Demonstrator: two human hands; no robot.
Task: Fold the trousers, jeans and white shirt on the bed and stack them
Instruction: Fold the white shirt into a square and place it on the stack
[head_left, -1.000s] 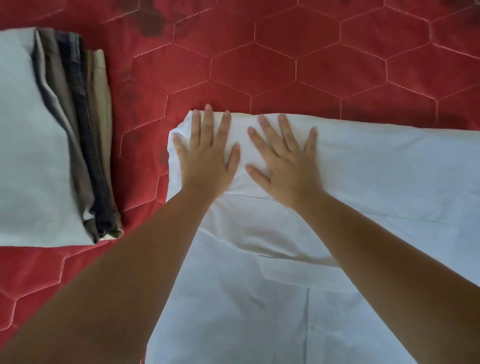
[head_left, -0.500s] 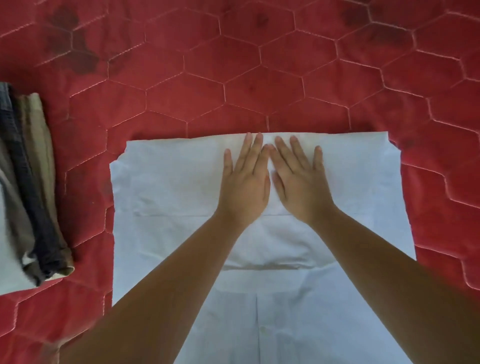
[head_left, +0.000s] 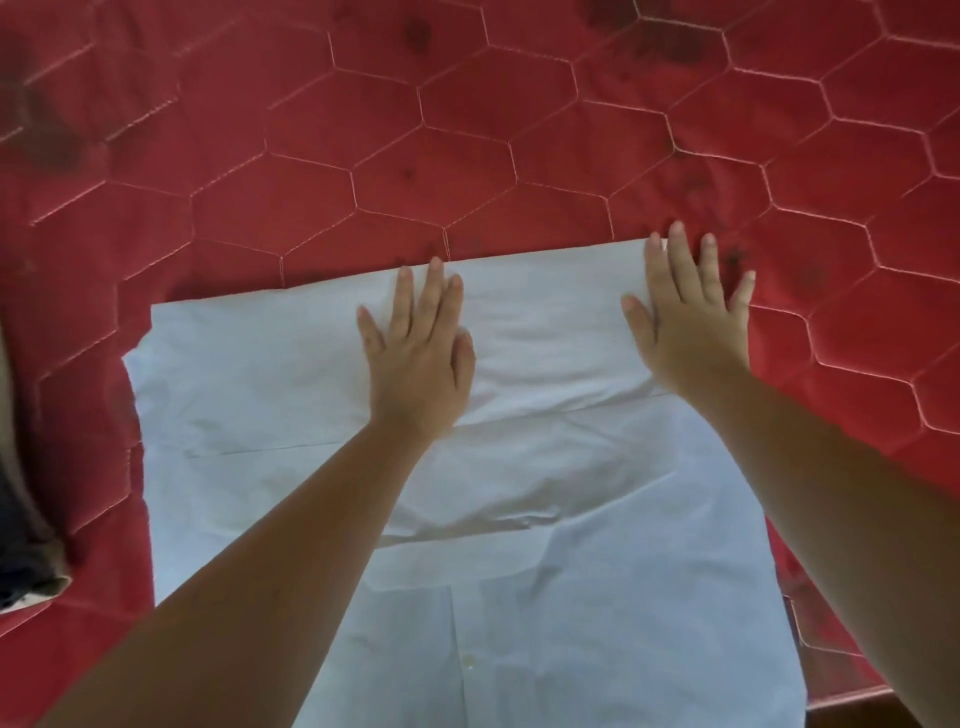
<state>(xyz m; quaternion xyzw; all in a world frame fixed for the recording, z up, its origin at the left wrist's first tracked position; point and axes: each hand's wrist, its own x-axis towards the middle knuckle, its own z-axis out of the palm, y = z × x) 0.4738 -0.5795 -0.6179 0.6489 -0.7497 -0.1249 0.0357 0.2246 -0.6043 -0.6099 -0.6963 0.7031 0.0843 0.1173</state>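
Observation:
The white shirt (head_left: 249, 395) lies flat on the red quilted bed (head_left: 467, 130), its far part folded over toward me, the button placket showing near the bottom. My left hand (head_left: 418, 353) rests flat, fingers apart, on the middle of the folded band. My right hand (head_left: 685, 317) presses flat on the shirt's far right corner, its outer fingers over the bedcover. A sliver of the folded stack of trousers and jeans (head_left: 21, 561) shows at the left edge, mostly cut off.
The red bedcover with hexagon stitching stretches beyond the shirt on the far side and to the right. The bed's near edge (head_left: 852, 696) shows at the bottom right corner.
My hands were side by side at the middle of the fold; the right one has slid out to the right corner. The view has shifted right, so the stack is almost out of frame.

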